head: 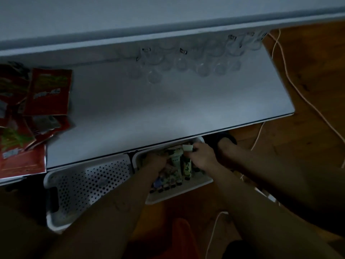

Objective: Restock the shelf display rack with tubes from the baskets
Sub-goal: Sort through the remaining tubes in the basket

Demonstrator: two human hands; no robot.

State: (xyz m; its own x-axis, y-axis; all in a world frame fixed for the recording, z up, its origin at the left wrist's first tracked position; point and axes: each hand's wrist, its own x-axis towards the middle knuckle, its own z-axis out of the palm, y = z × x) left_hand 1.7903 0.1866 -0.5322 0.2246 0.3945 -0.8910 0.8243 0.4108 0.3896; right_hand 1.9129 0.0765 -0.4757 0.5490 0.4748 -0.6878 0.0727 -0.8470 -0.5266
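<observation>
- Hands in white perforated plastic basket (173, 200): right hand (201, 156) clamps white-capped green tube (187, 147); left hand (155, 159), grip I cannot tell.
- I'd gather several, caps aligned.

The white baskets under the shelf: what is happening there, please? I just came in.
A person is reaching with both hands into the right white perforated plastic basket, which holds many small tubes. The right hand grips a green-patterned tube. The left hand is down among the tubes, but its grip is unclear. No tubes show in the left white perforated basket. On the white shelf above, no tubes are visible, only red foil packets at its left end.
</observation>
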